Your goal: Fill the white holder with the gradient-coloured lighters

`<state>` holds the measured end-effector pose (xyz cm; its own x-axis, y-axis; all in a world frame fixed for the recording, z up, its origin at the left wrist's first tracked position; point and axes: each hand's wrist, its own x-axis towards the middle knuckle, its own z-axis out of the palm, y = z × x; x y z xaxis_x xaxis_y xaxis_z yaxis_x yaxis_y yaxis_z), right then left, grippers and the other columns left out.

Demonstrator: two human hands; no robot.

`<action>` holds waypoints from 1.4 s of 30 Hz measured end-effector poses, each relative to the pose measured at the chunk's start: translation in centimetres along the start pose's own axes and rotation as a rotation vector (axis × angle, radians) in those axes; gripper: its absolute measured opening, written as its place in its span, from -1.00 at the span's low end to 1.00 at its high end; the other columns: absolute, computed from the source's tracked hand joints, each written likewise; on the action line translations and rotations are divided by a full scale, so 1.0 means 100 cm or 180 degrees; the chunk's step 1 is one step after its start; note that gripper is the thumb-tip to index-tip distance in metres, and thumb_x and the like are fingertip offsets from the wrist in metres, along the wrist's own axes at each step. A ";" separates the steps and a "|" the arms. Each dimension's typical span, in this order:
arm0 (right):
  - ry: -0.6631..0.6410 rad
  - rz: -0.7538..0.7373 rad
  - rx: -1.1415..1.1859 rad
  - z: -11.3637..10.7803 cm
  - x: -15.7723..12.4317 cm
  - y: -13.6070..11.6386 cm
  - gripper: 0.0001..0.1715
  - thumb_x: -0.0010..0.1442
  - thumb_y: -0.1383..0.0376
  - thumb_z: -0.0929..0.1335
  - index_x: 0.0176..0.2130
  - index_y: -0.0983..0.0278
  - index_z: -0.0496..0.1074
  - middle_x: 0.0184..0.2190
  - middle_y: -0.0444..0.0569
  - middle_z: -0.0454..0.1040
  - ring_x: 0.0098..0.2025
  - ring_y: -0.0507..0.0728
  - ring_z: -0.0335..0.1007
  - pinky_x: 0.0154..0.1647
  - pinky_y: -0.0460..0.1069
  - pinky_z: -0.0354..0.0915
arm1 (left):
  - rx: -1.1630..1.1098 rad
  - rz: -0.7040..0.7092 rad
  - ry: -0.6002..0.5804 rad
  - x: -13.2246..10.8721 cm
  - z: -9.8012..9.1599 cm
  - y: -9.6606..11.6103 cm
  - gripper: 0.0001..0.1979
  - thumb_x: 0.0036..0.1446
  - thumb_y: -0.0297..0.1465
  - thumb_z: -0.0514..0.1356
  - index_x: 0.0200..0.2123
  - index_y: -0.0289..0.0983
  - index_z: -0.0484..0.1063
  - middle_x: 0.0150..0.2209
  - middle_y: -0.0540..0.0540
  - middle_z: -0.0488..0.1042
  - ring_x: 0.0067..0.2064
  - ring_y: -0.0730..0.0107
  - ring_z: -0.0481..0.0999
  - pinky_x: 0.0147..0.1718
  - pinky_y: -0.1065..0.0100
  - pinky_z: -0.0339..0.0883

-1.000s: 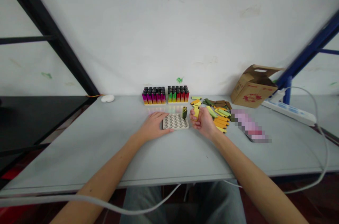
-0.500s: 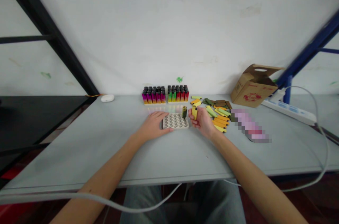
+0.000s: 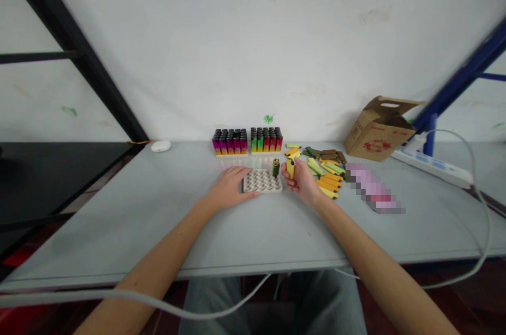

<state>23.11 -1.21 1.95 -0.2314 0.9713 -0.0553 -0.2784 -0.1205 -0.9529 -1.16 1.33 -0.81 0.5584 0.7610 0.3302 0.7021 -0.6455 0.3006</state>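
Note:
My left hand (image 3: 232, 189) grips the left side of a white tray (image 3: 261, 182) with rows of slots, thumb along its front edge. Upright in the tray's back right part stands a dark green lighter (image 3: 275, 168). Just right of the tray, my right hand (image 3: 301, 182) holds a yellow lighter (image 3: 290, 168) upright between thumb and fingers. Loose lighters in orange (image 3: 329, 182), pale green (image 3: 315, 166) and brown (image 3: 328, 154) lie in a pile beyond that hand.
Two filled racks, one of purple lighters (image 3: 230, 143) and one of red and green lighters (image 3: 266, 141), stand by the wall. Right are a cardboard box (image 3: 379, 132), a power strip (image 3: 432, 168) and a blurred pink item (image 3: 371, 187). A white case (image 3: 161, 146) lies left.

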 end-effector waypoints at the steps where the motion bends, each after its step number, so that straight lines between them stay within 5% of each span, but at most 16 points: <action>1: 0.0018 -0.0011 -0.0005 0.000 0.000 0.000 -0.57 0.14 -0.04 0.19 -0.41 0.26 0.28 -0.55 -0.22 0.10 -0.65 -0.07 -0.17 -0.71 -0.14 -0.22 | 0.0002 -0.0008 -0.0012 0.000 0.000 0.000 -0.27 0.03 0.06 0.20 0.14 -0.29 0.31 0.11 -0.28 0.40 0.13 -0.01 0.35 0.14 -0.01 0.18; 13: 0.0071 -0.0034 0.0100 0.002 0.000 -0.001 -0.61 0.13 -0.01 0.22 -0.40 0.27 0.30 -0.54 -0.22 0.14 -0.65 -0.08 -0.12 -0.71 -0.16 -0.19 | 0.0023 0.0019 -0.0005 0.000 0.000 0.000 -0.29 0.03 0.06 0.20 0.14 -0.26 0.31 0.11 -0.24 0.41 0.13 0.02 0.36 0.14 0.05 0.17; 18: 0.0316 -0.0106 0.0036 0.002 0.002 0.001 -0.65 0.10 0.02 0.31 -0.34 0.26 0.36 -0.52 -0.18 0.26 -0.56 -0.03 0.15 -0.66 -0.14 -0.01 | 0.0021 0.0011 -0.0018 0.000 0.000 0.001 -0.27 0.03 0.06 0.21 0.14 -0.31 0.31 0.10 -0.27 0.41 0.12 0.01 0.36 0.14 0.04 0.18; 23: 0.0407 -0.0603 -0.0372 -0.001 0.003 0.006 -0.59 -0.01 0.00 0.45 -0.30 0.24 0.44 -0.34 -0.09 0.47 -0.28 0.07 0.40 -0.36 -0.09 0.25 | 0.0036 -0.0041 -0.0012 0.000 0.000 0.002 -0.27 0.03 0.05 0.21 0.14 -0.31 0.31 0.12 -0.26 0.40 0.14 0.00 0.34 0.15 0.02 0.16; 35: 0.0599 -0.0882 -0.0941 -0.006 0.006 0.001 -0.49 -0.14 -0.04 0.49 -0.34 0.27 0.40 -0.45 -0.11 0.47 -0.43 0.05 0.34 -0.44 -0.06 0.28 | 0.0017 -0.0026 0.0021 0.000 -0.001 0.004 -0.30 0.03 0.02 0.23 0.12 -0.31 0.32 0.10 -0.27 0.41 0.12 0.01 0.36 0.14 0.03 0.18; 42: 0.0581 -0.0548 -0.0151 -0.006 0.004 -0.004 -0.49 -0.09 -0.11 0.44 -0.39 0.26 0.39 -0.56 -0.19 0.27 -0.52 0.00 0.18 -0.47 -0.07 0.20 | -0.0041 0.0015 0.0093 0.001 0.000 0.003 -0.31 0.02 -0.01 0.25 0.11 -0.33 0.34 0.09 -0.28 0.42 0.11 0.01 0.37 0.15 0.03 0.19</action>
<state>23.69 -0.68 2.11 -0.0110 0.9981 0.0603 -0.2541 0.0555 -0.9656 -0.95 1.20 -0.70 0.5484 0.7560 0.3574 0.6937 -0.6500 0.3104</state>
